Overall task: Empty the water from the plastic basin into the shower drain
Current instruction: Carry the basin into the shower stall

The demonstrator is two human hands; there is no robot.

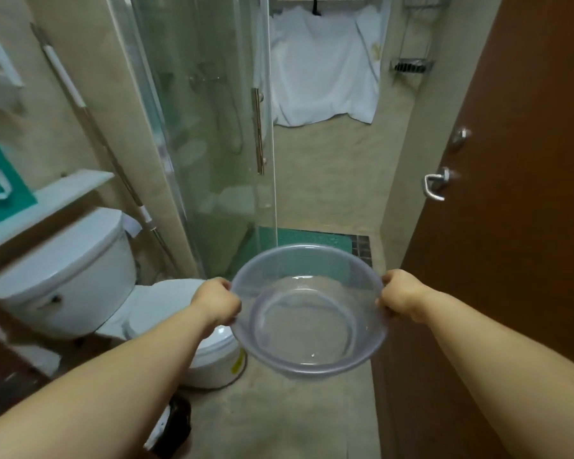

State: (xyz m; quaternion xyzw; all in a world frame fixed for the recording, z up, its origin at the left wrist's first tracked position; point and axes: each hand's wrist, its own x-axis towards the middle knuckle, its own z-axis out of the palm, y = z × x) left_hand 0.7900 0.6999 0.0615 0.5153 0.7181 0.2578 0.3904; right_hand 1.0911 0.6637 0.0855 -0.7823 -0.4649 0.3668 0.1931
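Shelf (57, 190): pale ledge on the wall at the far left, above the toilet; a teal bag (0, 187) with a white cord handle stands on its left end.
Toilet (90, 283): white, cistern lid on, at the left side of the floor; its bowl lies just below the left forearm.
Mop handle (93, 127): long pole leaning slantwise on the wall between the toilet and the shower.
Shower door (206, 127): clear curved glass with an upright metal handle (258, 130); its right edge leaves the shower entrance open.
Left hand (217, 301): clenched on the left rim of the plastic basin, fingers curled under the lip.
Plastic basin (307, 309): translucent and round, held in the air over the floor (279, 419), in front of the shower entrance; a shallow pool of clear water lies in its bottom.
Shower mat (312, 238): green, on the shower floor just beyond the far rim of the basin.
White cloth (322, 77): hangs at the back of the shower.
Right hand (400, 299): clenched on the right rim of the basin, opposite the left hand.
Wire rack (411, 66): fixed on the wall, upper right.
Door (511, 193): brown, at the right, with a metal lever handle (436, 185).
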